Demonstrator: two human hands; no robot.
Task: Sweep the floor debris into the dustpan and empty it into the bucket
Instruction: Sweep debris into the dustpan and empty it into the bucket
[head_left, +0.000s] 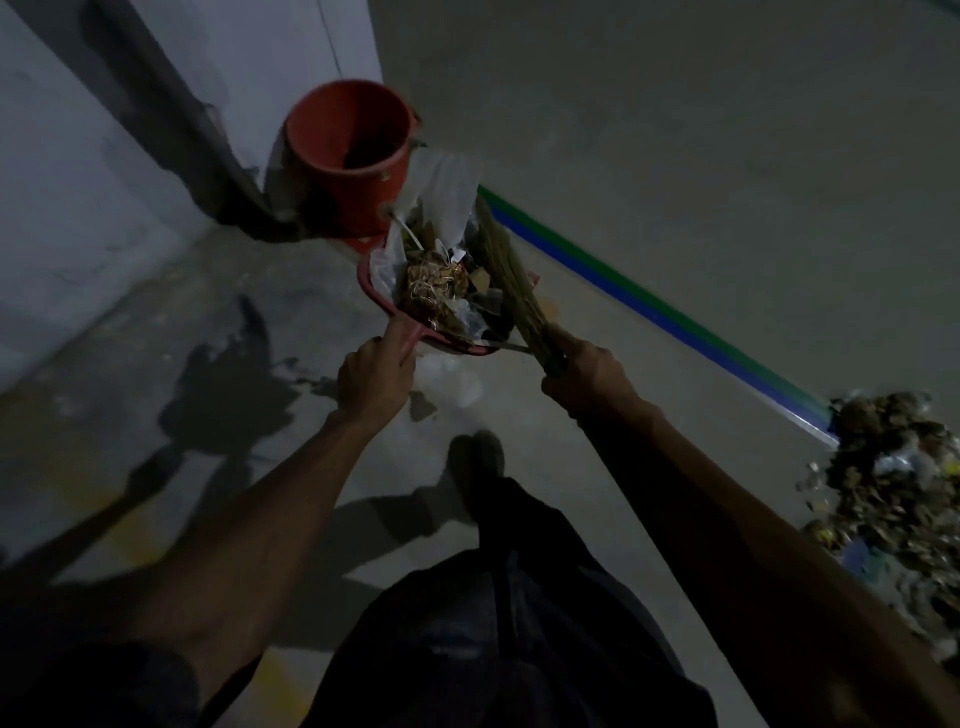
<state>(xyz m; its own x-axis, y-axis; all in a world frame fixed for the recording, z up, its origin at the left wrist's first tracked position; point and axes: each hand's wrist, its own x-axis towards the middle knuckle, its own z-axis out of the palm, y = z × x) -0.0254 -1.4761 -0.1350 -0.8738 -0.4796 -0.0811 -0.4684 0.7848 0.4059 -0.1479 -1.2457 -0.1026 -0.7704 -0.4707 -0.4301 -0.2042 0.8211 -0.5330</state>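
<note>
**One full dustpan heading for the bucket**

One heaped load is riding in the red plastic dustpan (382, 283), which is being held off the floor just short of the round red plastic bucket (347, 156). The load is a mix of dry brown leaves, crumpled clear plastic and scraps (441, 291), piled above the pan's rim, with a sheet of plastic sticking up at the far end.

The left hand (375, 382) is curling round the pan's pinkish handle (406, 335), keeping the pan roughly level, most likely so nothing slides out before it is over the bucket. The right hand (587, 371) is gripping the straw hand broom (511, 283) near its bound end and laying the bristles along the right edge of the heap; that looks like a way of pinning the light plastic down during the carry.

The bucket is standing upright in the corner where the pale wall (78, 182) meets the grey concrete floor (727, 156), its mouth open and facing the pan. A green and blue painted stripe (675, 319) is running across the floor to the right, and beyond it a large pile of leaves and litter (893, 478) is waiting, so several more loads seem likely. A dark shoe (478, 460) is stepping forward below the pan.
</note>
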